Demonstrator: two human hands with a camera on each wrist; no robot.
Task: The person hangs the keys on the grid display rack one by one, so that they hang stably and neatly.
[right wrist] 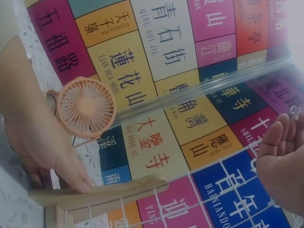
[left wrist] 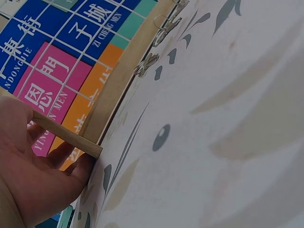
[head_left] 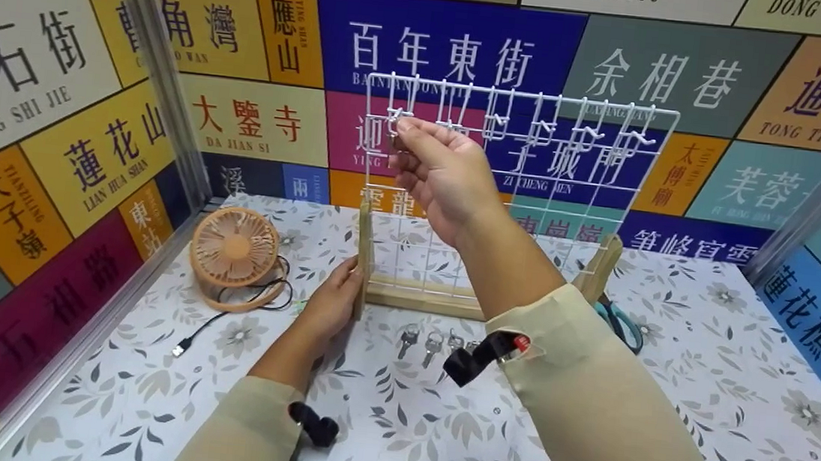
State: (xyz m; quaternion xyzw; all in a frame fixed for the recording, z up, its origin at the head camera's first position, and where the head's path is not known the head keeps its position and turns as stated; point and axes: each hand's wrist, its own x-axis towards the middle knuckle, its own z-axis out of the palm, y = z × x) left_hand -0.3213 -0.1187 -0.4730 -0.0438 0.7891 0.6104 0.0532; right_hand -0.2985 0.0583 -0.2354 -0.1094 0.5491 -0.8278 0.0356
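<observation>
A white wire grid rack (head_left: 655, 110) stands upright in a wooden base (head_left: 426, 304), with several white hooks (head_left: 544, 128) along its top. My right hand (head_left: 449, 178) is raised at the leftmost hook, thumb and fingertips pinching a small metal key ring (right wrist: 294, 113). Those fingers mostly hide what hangs from the ring. Down at the left end, my left hand (head_left: 332, 302) grips the wooden side post (left wrist: 66, 135), fingers behind it. Several silver keys (head_left: 409, 342) with rings lie on the table in front of the base, partly covered by the right wrist's camera.
An orange desk fan (head_left: 235, 250) with a black USB cable (head_left: 201, 331) stands left of the rack. Teal-handled scissors (head_left: 620, 326) lie by the right post. Behind is a wall of coloured signs (head_left: 451, 39); the table (head_left: 398, 440) has a leaf-patterned cover.
</observation>
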